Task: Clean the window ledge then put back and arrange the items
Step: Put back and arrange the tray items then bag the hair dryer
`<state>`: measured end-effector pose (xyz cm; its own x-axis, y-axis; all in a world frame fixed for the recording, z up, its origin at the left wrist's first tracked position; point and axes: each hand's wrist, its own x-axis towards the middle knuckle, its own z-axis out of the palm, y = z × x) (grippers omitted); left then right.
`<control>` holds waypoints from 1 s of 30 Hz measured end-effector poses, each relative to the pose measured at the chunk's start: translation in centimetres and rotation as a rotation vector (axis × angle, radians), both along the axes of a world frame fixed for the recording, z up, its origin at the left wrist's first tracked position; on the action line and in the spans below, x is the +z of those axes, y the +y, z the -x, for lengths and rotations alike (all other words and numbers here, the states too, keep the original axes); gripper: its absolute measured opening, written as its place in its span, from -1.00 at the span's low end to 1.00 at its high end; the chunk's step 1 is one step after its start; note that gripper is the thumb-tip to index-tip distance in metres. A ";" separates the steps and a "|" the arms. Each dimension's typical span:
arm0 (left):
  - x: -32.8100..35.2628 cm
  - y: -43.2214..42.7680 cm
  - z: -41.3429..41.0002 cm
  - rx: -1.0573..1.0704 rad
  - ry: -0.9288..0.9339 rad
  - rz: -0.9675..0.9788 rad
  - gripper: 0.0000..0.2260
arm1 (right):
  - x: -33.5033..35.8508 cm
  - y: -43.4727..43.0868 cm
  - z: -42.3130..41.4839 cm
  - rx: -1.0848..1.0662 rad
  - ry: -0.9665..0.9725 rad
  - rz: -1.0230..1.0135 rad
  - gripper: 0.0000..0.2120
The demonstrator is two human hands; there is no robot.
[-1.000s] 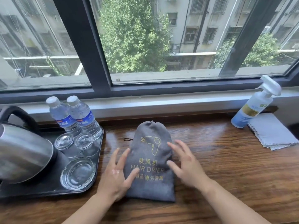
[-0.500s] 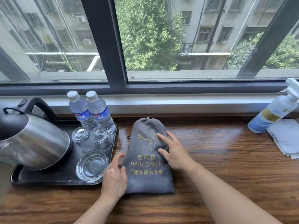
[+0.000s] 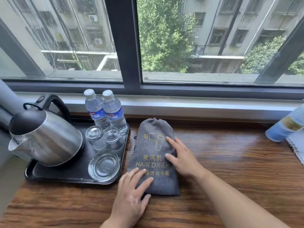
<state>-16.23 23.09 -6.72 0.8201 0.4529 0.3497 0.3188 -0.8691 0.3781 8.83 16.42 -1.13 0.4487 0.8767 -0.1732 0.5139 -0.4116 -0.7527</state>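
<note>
A grey hair drier bag (image 3: 151, 145) with yellow print lies flat on the wooden ledge (image 3: 230, 170), just right of the black tray (image 3: 65, 176). My left hand (image 3: 131, 196) rests flat on the bag's near left corner, fingers spread. My right hand (image 3: 182, 159) presses on the bag's right side, fingers apart. Neither hand grips anything. The tray carries a steel kettle (image 3: 44, 140), two water bottles (image 3: 105, 111), two upturned glasses (image 3: 103, 137) and a glass dish (image 3: 103, 165).
A spray bottle (image 3: 286, 127) stands at the right edge with a folded grey cloth (image 3: 296, 147) beside it, both partly cut off. The window frame (image 3: 125, 46) and pale sill (image 3: 197, 106) run behind the ledge.
The view has shifted right-to-left, bringing the tray more into frame. My left hand moved from beside the bag onto its near corner. My right hand stayed on the bag's right side.
</note>
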 end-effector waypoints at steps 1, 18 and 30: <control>0.0 0.1 -0.1 0.003 0.002 0.001 -0.53 | 0.0 0.3 0.1 0.006 -0.001 0.004 -0.38; -0.9 3.2 3.5 0.048 -0.051 -0.040 -0.72 | 0.2 -0.2 2.7 -0.057 -0.016 0.078 -0.30; 3.2 1.1 4.2 0.820 -0.112 1.140 -0.76 | -0.8 -5.6 6.1 -0.259 0.074 0.348 -0.70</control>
<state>-20.40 24.22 -3.48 0.1812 0.8565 -0.4833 0.4994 0.3432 0.7955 2.74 10.78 -1.91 0.6212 0.6209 -0.4781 0.3104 -0.7551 -0.5774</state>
